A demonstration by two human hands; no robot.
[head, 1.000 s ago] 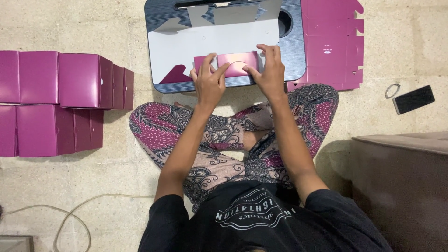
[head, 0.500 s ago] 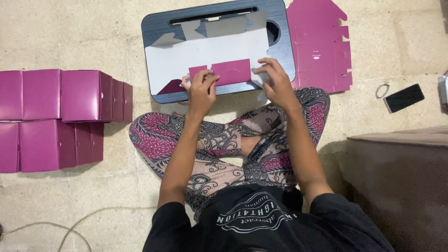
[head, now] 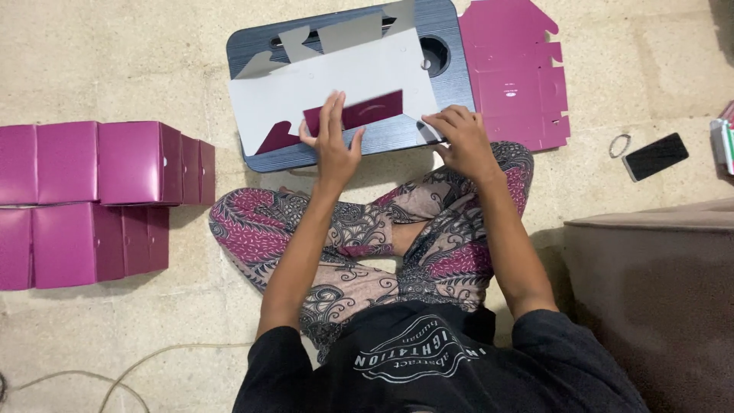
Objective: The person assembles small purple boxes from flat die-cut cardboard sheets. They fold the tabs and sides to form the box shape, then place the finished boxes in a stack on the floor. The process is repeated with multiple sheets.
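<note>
A person sits cross-legged on the floor (head: 115, 69), seen from above, working at a low dark lap table (head: 451, 76) in the upper middle of the frame. On the table lies a flat cardboard sheet (head: 336, 84), grey-white side up, with cut flaps along its far edge and a magenta flap (head: 367, 111) folded over onto it near the front edge.

The left hand (head: 334, 141) lies flat on the sheet just left of centre, fingers spread and straight, pressing down on the left end of the magenta flap; its grip pinches nothing. The right hand (head: 462, 141) sits at the lower right corner of the sheet, fingers curled down onto the cardboard edge, near the front rim of the table. Whether that grip nips the corner or only presses on it I cannot tell.

Just right of the table, in the upper right of the frame, a stack of flat magenta sheets (head: 516, 73) lies on the floor, touching the table's side. At the left edge of the frame, folded magenta boxes (head: 99, 199) stand in two rows, well apart from the table. Near the right edge lie a black phone (head: 654, 156) and a small ring (head: 619, 144) beside it. A thin cable (head: 130, 367) trails across the lower left.
</note>
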